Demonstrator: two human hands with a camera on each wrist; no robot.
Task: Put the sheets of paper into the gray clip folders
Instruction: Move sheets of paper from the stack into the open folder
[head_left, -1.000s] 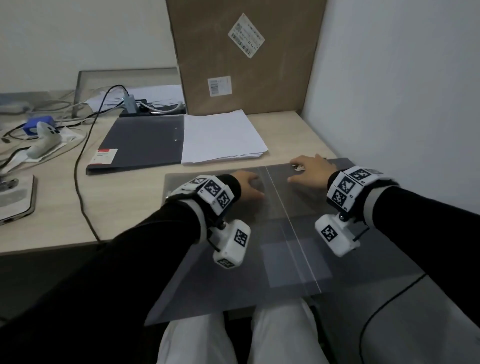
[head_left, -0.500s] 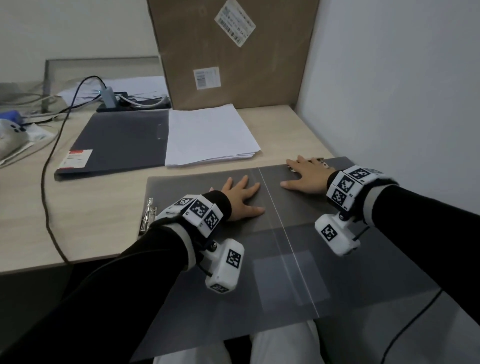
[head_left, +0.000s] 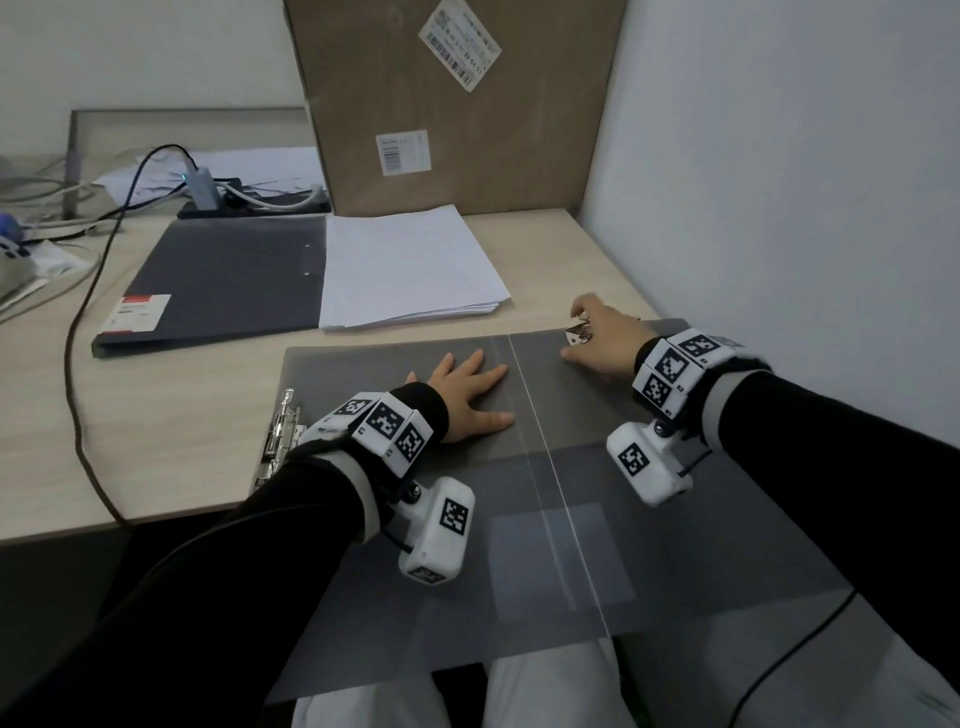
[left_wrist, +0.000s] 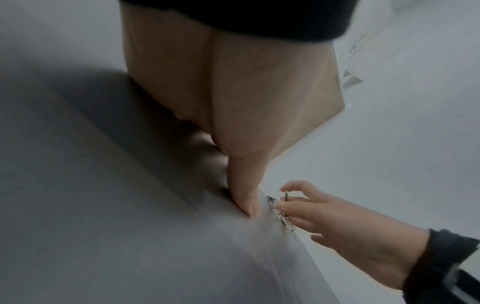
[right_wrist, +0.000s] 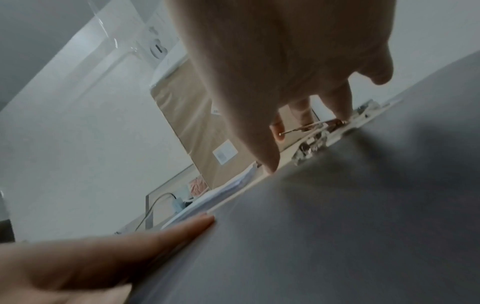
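Head view showed the left hand (head_left: 470, 392) pressed flat, fingers straight, on the open gray clip folder (head_left: 649, 519) at the desk's near edge; the right hand (head_left: 602, 332) pinched its metal clip lever (head_left: 577, 332). Lifting it fully seemed wise before taking sheets of paper (head_left: 405, 270) lying just behind.

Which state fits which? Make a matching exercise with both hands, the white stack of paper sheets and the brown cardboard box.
1 left hand
2 right hand
3 white stack of paper sheets
4 brown cardboard box

a stands at the wall
b pinches the metal clip lever
c flat on the open gray clip folder
d lies beside the closed dark folder

Pairs: 1-c, 2-b, 3-d, 4-a
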